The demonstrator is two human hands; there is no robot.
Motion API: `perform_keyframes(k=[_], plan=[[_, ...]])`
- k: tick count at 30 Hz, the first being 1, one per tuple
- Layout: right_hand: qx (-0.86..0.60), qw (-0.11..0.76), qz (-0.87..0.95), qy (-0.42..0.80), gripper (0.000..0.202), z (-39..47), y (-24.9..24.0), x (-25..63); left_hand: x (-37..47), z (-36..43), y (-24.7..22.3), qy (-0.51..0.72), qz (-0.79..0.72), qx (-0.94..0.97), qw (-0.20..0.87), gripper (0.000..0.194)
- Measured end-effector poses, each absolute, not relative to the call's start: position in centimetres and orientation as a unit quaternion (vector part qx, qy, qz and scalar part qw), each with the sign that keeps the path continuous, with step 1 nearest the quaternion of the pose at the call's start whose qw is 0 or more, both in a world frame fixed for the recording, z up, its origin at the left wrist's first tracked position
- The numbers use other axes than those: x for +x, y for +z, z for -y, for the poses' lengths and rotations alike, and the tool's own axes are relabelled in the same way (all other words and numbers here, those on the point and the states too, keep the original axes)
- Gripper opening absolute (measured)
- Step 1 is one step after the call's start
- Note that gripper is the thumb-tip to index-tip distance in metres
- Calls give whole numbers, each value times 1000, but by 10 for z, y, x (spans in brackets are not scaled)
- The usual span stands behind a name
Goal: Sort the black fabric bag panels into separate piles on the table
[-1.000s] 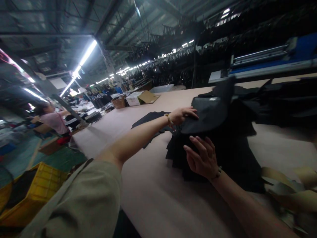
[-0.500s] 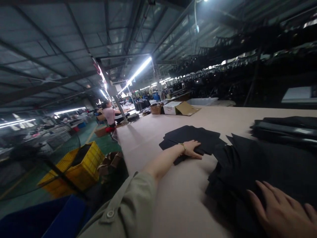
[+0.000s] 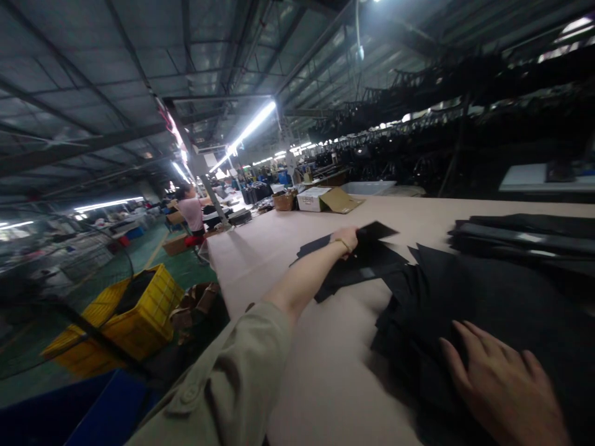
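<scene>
My left hand (image 3: 344, 240), a bracelet at its wrist, is closed on the edge of a black sheet piece (image 3: 380, 231), fabric-like and raised at a tilt. Beneath it, more flat black pieces (image 3: 372, 263) lie loosely spread on the pale table (image 3: 320, 359). On the right, my right hand (image 3: 504, 371) rests with fingers spread on a larger fanned pile of black pieces (image 3: 493, 291). The fingertips of my left hand are partly hidden from this side.
Behind the right pile lie stacked dark bundles (image 3: 525, 235). An open cardboard box (image 3: 313, 199) and a brown box (image 3: 284, 200) stand at the table's far edge. Yellow crates (image 3: 149, 310) and a blue bin (image 3: 106, 409) are on the left. A person in pink (image 3: 191, 210) works farther off.
My left hand has gone from lying over the black pieces to gripping one and lifting its edge. My right hand stays on the pile. The view has shifted slightly.
</scene>
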State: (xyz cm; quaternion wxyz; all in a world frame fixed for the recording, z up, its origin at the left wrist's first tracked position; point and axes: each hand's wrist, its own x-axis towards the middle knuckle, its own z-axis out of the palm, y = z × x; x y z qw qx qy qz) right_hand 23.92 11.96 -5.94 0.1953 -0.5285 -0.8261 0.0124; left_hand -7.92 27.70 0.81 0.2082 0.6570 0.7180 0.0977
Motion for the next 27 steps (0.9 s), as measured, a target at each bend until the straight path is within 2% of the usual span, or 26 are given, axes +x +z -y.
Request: perform_keyframes(k=[5,7,10,13,15,18,21,22,24,27], plan=[[-544,142,826,20,47,-117,-33,231,-22,-335,50,174,-685,679,199,42],[-517,178,837,12,38,-115,-28,233,5,-340,64,188,-617,730,226,41],[-421,297,857,-21,29,-107,-17,233,43,-315,65,144,-490,806,298,35],[-388,386,833,-84,36,-97,-8,228,61,-271,41,31,-327,861,389,53],[-443,373,809,-102,42,-94,-8,224,55,-248,17,-17,-296,861,413,67],[-531,276,798,-71,42,-98,-16,223,22,-232,-15,-7,-384,840,383,77],[-539,213,815,-28,27,-105,-24,226,-27,-226,-44,-1,-515,796,318,61],[-534,213,818,-20,24,-107,-25,227,-43,-223,-52,-13,-549,780,301,54],[-511,245,823,-22,20,-108,-22,227,-69,-215,-68,-45,-594,752,281,52],[-402,349,846,-25,23,-102,-10,224,-87,-204,-88,-75,-628,728,266,50]])
